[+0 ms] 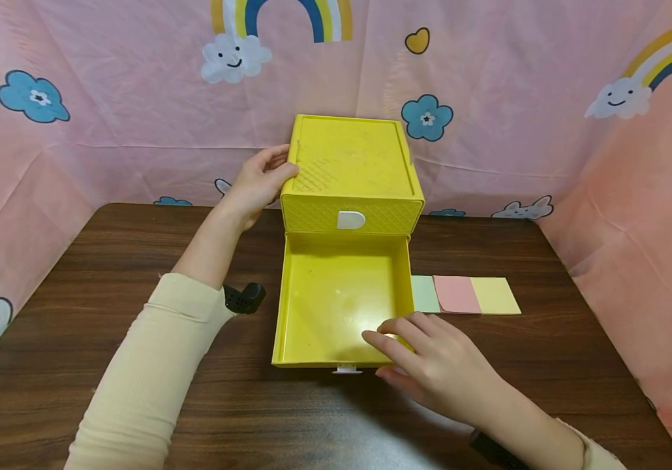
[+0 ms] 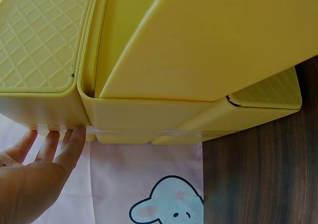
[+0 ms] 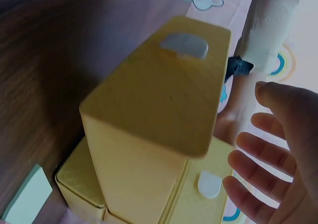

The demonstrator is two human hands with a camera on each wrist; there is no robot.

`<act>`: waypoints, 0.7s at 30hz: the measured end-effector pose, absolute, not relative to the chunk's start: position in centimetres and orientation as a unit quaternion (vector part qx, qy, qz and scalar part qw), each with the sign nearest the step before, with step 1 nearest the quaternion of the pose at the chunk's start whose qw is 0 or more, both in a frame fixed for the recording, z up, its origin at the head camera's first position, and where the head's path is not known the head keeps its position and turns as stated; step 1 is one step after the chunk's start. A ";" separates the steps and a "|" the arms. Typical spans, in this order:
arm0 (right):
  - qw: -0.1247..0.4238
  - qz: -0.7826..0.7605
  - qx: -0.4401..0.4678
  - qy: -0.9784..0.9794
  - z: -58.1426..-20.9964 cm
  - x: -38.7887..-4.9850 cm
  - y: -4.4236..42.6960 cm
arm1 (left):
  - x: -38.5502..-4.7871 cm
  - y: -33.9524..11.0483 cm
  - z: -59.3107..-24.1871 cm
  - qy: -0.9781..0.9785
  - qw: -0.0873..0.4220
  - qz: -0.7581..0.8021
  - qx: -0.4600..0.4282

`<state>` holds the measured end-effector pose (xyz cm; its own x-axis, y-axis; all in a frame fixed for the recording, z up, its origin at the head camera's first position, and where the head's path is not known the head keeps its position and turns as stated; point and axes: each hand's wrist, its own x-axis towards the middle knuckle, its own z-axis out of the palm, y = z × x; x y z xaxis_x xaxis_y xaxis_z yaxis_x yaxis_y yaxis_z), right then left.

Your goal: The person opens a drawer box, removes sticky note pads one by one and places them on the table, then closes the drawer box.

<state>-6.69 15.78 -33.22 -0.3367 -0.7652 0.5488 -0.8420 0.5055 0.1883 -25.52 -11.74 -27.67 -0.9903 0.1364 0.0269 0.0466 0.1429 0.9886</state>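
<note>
**Middle drawer stands pulled out of yellow drawer unit, both hands at it**

The yellow drawer unit [image 1: 350,156] stands at the far side of the dark wooden table [image 1: 107,365], its middle drawer [image 1: 338,281] extended toward the person.

From the head view, only the top tier, with its white pull [image 1: 351,220], and the open drawer can be made out. The left wrist view adds a lower tier [image 2: 271,92] with a lattice-pattern front. The right wrist view faces the open drawer's front, showing its own white pull [image 3: 185,44].

Left hand [image 1: 256,186]: thumb on the top's left edge, the other fingers extended against the side wall; the left wrist view confirms these fingertips touching the wall.

Right hand [image 1: 436,359]: fingers spread and slightly bent, holding nothing, at the drawer's front right corner. The right wrist view shows them separated; whether any part touches the rim, I cannot tell.

Green [image 1: 426,294], pink [image 1: 457,295] and yellow paper notes [image 1: 496,296] lie in a row to the drawer's right. Marking noted: printed rainbows, clouds, rabbits and flowers on the pink cloth [image 1: 506,150].
</note>
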 end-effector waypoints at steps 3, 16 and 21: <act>0.308 0.061 0.501 -0.807 -33.5 -6.4 15.3 | -25.5 -11.8 -27.7 0.755 0.033 0.652 0.061; 0.335 0.042 0.533 -0.776 -34.4 -5.3 13.7 | -25.4 -11.6 -27.8 0.746 0.032 0.662 0.057; 0.358 0.038 0.543 -0.759 -34.0 -4.5 13.1 | -25.2 -11.5 -27.9 0.745 0.030 0.665 0.054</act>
<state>-4.51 13.09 -33.99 -0.1541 -0.7962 0.5851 -0.8507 0.4081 0.3313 -25.17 -11.46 -27.92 -0.9924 0.1199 0.0273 0.0406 0.1103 0.9931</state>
